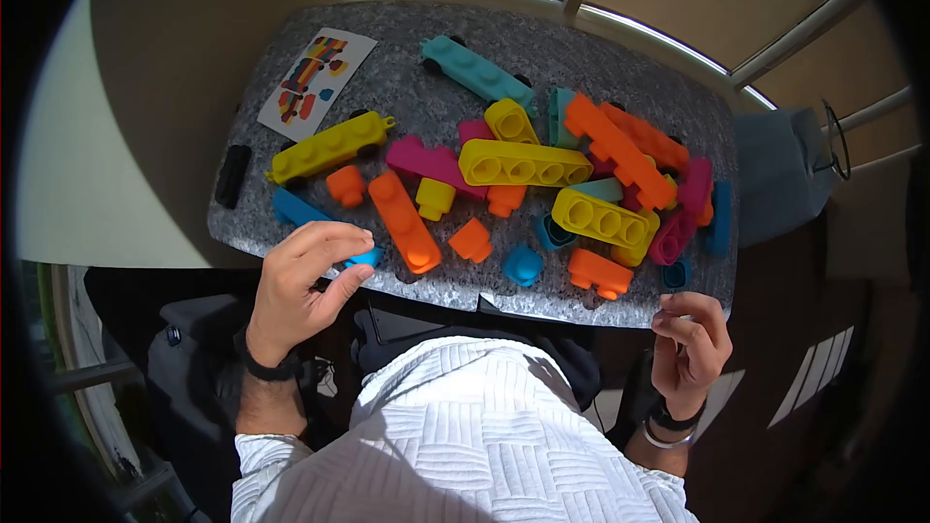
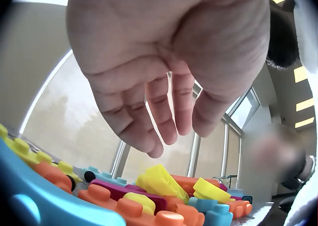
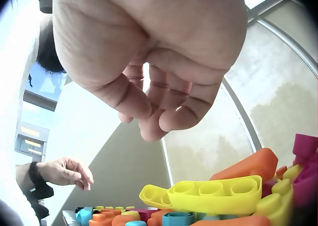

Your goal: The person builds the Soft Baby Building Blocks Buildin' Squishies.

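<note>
My left hand (image 1: 308,276) hovers over the table's front left edge with loosely bent fingers, holding nothing. Right by its fingertips lies a blue block (image 1: 366,258), partly hidden by the hand. Behind the hand is a longer blue block (image 1: 294,206), and an orange long block (image 1: 397,213) lies to its right. My right hand (image 1: 693,344) hangs at the front right edge, fingers loosely curled and with nothing in them. Nearest to it are a small dark blue block (image 1: 675,275) and an orange block (image 1: 601,273). In the right wrist view, yellow blocks (image 3: 213,196) lie below the fingers.
A yellow wheeled block (image 1: 329,148) and a teal wheeled block (image 1: 475,68) stand farther back. Magenta, orange and yellow blocks pile up at the right. A picture card (image 1: 315,87) lies at the back left, a black object (image 1: 232,175) at the left edge.
</note>
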Motion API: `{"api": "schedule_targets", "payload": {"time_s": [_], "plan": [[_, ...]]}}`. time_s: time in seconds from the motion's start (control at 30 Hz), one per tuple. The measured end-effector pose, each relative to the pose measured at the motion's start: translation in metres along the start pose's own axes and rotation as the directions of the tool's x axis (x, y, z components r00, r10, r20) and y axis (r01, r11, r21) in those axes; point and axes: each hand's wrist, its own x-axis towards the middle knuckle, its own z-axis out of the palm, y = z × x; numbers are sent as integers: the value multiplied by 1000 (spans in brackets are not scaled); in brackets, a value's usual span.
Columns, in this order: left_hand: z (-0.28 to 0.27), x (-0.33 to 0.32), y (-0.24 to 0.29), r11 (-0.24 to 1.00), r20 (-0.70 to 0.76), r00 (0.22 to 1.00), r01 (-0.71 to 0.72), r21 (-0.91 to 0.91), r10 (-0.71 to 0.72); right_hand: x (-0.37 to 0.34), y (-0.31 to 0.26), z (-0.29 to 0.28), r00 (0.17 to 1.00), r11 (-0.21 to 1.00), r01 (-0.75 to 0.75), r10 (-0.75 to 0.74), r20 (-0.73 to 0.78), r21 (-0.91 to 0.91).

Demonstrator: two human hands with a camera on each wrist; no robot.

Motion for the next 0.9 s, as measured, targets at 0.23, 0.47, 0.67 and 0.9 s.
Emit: {"api": "schedule_targets", "payload": {"time_s": [0.23, 0.47, 0.67, 0.9], "plan": [[-25, 25, -13, 992, 99, 991, 81, 99, -90, 23, 25, -33, 988, 988, -67, 46, -149, -139], [-15, 57, -18, 994, 199, 977, 53, 94, -71, 69, 43, -29, 997, 990, 39, -47, -58, -139], [19, 94, -50, 993, 300, 950, 60, 101, -88, 95, 28, 19, 962, 989, 139, -120, 246, -58], [43, 117, -75, 984, 449, 886, 42, 175, -117, 99, 22, 39, 975, 989, 142, -145, 166, 29]]}}
